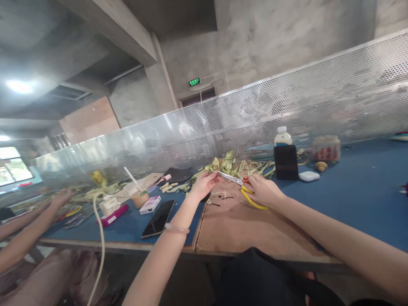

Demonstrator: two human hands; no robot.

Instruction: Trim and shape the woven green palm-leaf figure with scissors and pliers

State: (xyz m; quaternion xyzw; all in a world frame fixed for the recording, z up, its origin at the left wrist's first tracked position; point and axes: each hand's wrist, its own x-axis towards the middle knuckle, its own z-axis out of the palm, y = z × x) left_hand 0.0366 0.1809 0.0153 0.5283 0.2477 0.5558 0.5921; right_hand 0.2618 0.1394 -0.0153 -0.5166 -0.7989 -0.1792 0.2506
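My right hand [266, 190] is closed on a pair of scissors [232, 177], whose long silver blades point left. One yellow handle loop [251, 203] hangs below my fingers, and a bit of red-orange shows beside the pivot. My left hand [205, 185], with a pale bangle [177, 229] on the wrist, is pinched at the blade tips. Whatever lies between its fingers is too small to make out. Behind both hands lies a heap of pale green, husk-like strips [237, 166]. Small dark and pale scraps [219, 196] are scattered on the brown board [251, 227] under my hands.
On the blue tabletop [360, 187] to the right stand a black upright device [286, 162], white bottle [282, 136], white mouse [309, 176] and jar [327, 148]. Left are a phone [158, 218], small box [150, 205], cup with straw [139, 198] and another person's arms [43, 225].
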